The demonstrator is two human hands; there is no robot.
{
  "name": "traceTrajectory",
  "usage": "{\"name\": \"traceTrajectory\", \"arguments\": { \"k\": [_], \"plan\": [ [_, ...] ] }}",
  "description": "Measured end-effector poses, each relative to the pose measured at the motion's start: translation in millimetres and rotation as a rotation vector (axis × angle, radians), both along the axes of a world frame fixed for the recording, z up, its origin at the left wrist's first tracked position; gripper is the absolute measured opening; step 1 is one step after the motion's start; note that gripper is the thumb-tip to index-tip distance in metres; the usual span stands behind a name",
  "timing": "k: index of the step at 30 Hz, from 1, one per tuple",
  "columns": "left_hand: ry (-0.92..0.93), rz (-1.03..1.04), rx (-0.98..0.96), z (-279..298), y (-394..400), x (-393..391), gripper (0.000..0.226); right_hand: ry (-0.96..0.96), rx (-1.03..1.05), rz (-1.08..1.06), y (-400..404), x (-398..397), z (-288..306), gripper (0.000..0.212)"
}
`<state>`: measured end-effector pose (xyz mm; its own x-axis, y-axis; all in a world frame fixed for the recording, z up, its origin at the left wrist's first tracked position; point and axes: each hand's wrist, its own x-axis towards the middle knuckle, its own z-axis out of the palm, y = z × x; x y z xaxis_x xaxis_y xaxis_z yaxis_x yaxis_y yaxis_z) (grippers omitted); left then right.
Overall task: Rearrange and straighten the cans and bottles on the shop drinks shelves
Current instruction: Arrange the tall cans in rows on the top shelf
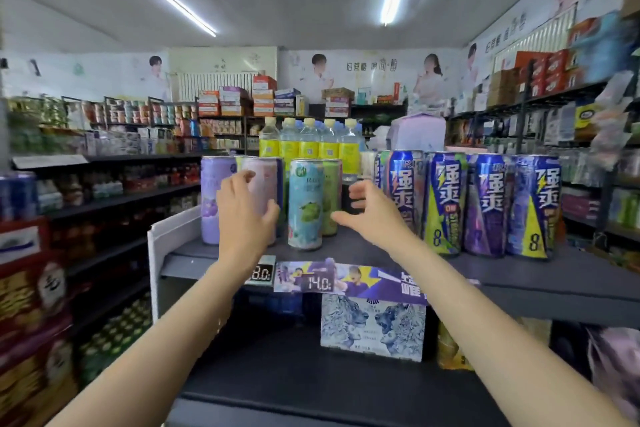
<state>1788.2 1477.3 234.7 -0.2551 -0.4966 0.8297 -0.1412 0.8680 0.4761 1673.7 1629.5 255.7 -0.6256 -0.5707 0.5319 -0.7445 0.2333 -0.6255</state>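
1. The left hand reaches the pink can, fingers loosely spread in front of it; whether it grips is unclear.
2. The right hand is open, empty, beside the pale blue can.
3. Slim, glossy cans stand upright on the dark shelf.

Open gap between teal can and blue cans; a dark can, apparently, behind

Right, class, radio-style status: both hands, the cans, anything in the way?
Left hand on pink can, grip unclear. Right hand open, empty, beside teal can. Blue cans crowd the right; nothing blocks.
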Motion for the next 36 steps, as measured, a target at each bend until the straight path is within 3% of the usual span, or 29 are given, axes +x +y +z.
{"name": "traceTrajectory", "arguments": {
  "k": [4, 6, 12, 20, 27, 36],
  "plan": [
    [-0.218, -0.136, 0.093, -17.6, -37.9, 11.9, 0.054, -0.439, -0.057, 0.083, -58.8, 1.6, -11.4, 0.068],
    [-0.328, -0.162, 0.124, -22.0, -49.5, 10.7, 0.056, -0.519, -0.094, 0.073, -80.2, -2.3, -18.9, 0.067],
    [-0.452, -0.218, 0.192, -22.4, -63.0, 4.0, 0.055, -0.355, -0.207, -0.249, -85.3, -7.0, -25.9, 0.056],
    [-0.544, -0.383, 0.208, -12.4, -75.9, -9.3, 0.053, -0.457, -0.070, -0.044, -66.0, -19.2, -28.1, 0.062],
    [-0.602, -0.390, 0.208, -7.2, -76.3, -16.7, 0.050, -0.368, -0.059, -0.125, -66.1, -21.1, -26.2, 0.056],
    [-0.598, -0.376, 0.205, -7.1, -73.4, -15.9, 0.054, -0.295, -0.006, -0.204, -70.5, -26.9, -25.2, 0.065]
  ]
}}
